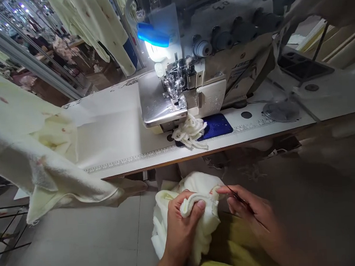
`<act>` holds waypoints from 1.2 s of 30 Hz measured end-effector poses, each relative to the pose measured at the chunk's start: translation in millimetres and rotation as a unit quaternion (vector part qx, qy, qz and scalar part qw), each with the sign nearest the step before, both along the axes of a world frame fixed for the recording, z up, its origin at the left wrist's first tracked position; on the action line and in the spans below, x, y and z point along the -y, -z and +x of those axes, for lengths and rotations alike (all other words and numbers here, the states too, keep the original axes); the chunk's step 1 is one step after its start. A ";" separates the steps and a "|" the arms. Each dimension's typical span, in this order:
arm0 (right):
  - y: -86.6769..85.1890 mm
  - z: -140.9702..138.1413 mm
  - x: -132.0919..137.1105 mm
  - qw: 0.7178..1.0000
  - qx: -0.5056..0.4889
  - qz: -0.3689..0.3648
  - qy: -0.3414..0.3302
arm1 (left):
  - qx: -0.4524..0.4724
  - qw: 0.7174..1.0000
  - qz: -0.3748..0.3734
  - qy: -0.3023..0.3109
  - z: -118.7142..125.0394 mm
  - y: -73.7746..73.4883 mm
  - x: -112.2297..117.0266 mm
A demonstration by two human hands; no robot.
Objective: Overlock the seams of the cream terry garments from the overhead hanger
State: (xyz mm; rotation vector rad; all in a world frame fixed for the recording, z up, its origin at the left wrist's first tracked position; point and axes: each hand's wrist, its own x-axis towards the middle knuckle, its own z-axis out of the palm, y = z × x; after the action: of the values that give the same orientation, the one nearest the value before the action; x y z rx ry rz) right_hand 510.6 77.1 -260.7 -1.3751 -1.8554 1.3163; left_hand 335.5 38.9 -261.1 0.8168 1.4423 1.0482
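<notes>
Your left hand (181,230) has its fingers (196,206) curled firmly around a rolled edge of the bunched cream terry cloth (201,185), which sits in your lap (230,241) below the near edge of the tabletop (116,152). Your right hand (256,212) is nearly closed, pinching a thin dark tool (238,196) whose tip points left, just beside that rolled edge. The cloth's roll runs crosswise between your hands, closer to your left.

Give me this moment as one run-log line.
left hand: grips cream terry cloth | right hand: pinches thin dark tool at cloth edge | overlock machine: cloth strips beside it
</notes>
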 end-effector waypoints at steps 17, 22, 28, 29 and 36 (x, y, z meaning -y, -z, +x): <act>-11.2 -10.2 -3.2 0.995 0.014 -0.052 -0.089 | 0.002 0.999 0.012 0.048 8.6 -6.7 2.4; -9.4 -7.5 -4.6 0.995 0.014 -0.051 -0.089 | 0.002 0.999 0.023 0.039 9.6 -7.5 1.4; -9.8 -6.6 -4.0 0.995 0.024 -0.044 -0.091 | 0.001 0.998 0.025 0.055 12.4 -7.7 0.1; -8.5 -6.2 -3.8 0.994 0.024 -0.042 -0.094 | 0.002 0.998 0.024 0.058 12.4 -7.8 -0.2; 1.7 -0.2 -4.1 0.994 0.012 -0.043 -0.100 | -0.007 0.996 -0.001 0.085 11.1 -4.5 0.1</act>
State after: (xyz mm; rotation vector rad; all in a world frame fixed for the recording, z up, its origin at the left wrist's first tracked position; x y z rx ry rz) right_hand 510.4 81.2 -262.4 -1.2777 -2.0170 1.4996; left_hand 346.7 38.8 -256.6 0.9288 1.3597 0.9131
